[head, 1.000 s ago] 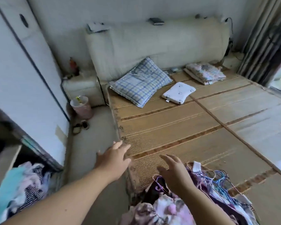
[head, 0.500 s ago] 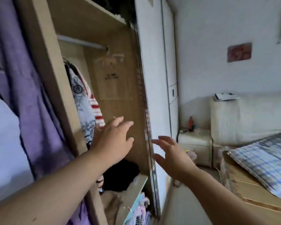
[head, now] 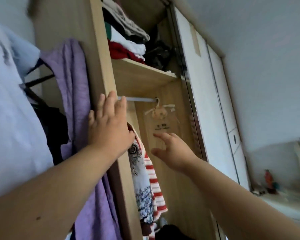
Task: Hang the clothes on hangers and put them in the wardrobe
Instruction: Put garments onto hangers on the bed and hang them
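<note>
Empty, fingers spread, the left hand and right hand reach into an open light-wood wardrobe near its silver metal rail, where a red-and-white striped top and a white printed garment already hang; any unhung clothes are out of view.

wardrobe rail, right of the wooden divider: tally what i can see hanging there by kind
garments: 2, a white printed garment and a red-and-white striped garment
clear pouch hooked on the rail: 1
total: 3 in view
</note>
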Demonstrator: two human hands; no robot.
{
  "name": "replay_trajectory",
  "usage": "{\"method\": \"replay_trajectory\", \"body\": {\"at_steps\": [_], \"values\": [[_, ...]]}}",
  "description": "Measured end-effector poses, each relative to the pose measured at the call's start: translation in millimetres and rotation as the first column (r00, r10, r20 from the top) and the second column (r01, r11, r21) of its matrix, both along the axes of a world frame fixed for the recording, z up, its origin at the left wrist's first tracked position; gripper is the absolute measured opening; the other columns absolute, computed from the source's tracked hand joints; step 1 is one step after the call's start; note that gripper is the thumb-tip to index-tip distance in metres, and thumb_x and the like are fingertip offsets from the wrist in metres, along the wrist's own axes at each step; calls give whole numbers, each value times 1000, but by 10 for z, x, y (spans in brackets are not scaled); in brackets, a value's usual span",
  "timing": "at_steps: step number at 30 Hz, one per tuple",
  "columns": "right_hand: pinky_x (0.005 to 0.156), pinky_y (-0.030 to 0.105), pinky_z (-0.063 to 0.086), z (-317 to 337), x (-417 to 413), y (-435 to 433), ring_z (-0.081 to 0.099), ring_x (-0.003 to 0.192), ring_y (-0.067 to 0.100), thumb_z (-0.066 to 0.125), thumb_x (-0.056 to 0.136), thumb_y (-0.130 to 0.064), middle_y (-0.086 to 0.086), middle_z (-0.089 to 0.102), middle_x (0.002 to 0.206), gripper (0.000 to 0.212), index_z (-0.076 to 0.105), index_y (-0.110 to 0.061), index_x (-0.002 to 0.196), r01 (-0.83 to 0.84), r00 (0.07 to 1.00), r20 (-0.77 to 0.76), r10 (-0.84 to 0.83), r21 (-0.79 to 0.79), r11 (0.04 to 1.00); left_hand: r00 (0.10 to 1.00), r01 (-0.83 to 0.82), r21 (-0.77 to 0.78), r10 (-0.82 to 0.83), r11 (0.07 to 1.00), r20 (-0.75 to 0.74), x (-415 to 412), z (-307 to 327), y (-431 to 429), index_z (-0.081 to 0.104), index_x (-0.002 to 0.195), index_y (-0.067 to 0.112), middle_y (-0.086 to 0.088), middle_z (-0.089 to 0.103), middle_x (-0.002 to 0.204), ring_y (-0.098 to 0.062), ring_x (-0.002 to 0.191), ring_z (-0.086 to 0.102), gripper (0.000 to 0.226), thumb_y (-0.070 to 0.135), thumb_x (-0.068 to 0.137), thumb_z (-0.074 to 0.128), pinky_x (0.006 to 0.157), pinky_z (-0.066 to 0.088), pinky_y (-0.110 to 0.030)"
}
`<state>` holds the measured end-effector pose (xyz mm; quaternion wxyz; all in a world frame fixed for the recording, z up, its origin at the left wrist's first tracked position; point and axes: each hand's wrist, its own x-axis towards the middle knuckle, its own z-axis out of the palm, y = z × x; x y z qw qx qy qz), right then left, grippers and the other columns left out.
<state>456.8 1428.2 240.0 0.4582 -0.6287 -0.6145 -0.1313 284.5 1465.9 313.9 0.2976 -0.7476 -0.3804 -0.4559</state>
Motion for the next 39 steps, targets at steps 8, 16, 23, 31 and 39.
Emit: {"method": "replay_trajectory", "body": {"at_steps": [8, 16, 23, 31, 39], "values": [[90, 23, 39, 716, 348, 1013, 53, 120, 20, 60, 87, -42, 5, 52, 137, 60, 41, -21, 140, -221, 970, -101, 221, 3, 975, 970, -231, 162, 214, 959, 114, 314, 553, 189, -2, 150, 19, -3, -11, 158, -30, 144, -15, 97, 15, 78, 62, 116, 9, -45], [90, 21, 40, 1047, 315, 1915, 57, 115, 21, 61, 88, -38, 8, 61, 126, 57, 46, -13, 137, -432, 894, -157, 420, -54, 900, 938, -339, 298, 294, 892, 184, 363, 688, 279, 10, 151, 13, -4, 1, 159, -27, 145, -6, 92, 9, 72, 58, 112, -5, -31], [85, 26, 45, 1109, 296, 2432, 60, 107, 29, 51, 90, -23, 13, 68, 112, 28, 65, -8, 110, -360, 928, -119, 353, -43, 932, 915, -401, 315, 355, 860, 193, 374, 691, 276, 21, 149, 12, -6, 12, 159, -28, 146, 5, 92, 3, 66, 59, 114, 3, -33], [77, 29, 45, 1263, 369, 2654, 60, 102, 32, 51, 85, -18, 15, 64, 108, 14, 59, -8, 91, -234, 972, 2, 235, -65, 970, 922, -367, 264, 312, 892, 227, 387, 683, 236, 25, 148, 19, 3, 11, 158, -19, 147, 5, 92, 3, 65, 60, 119, 9, -35], [72, 28, 44, 1488, 854, 2559, 61, 96, 34, 44, 89, -10, 18, 66, 102, 20, 63, -5, 93, -187, 978, -80, 191, 50, 981, 912, -390, 244, 335, 888, 238, 374, 691, 254, 22, 149, 22, 6, 8, 159, -14, 146, -3, 92, 8, 66, 58, 118, 7, -34]]}}
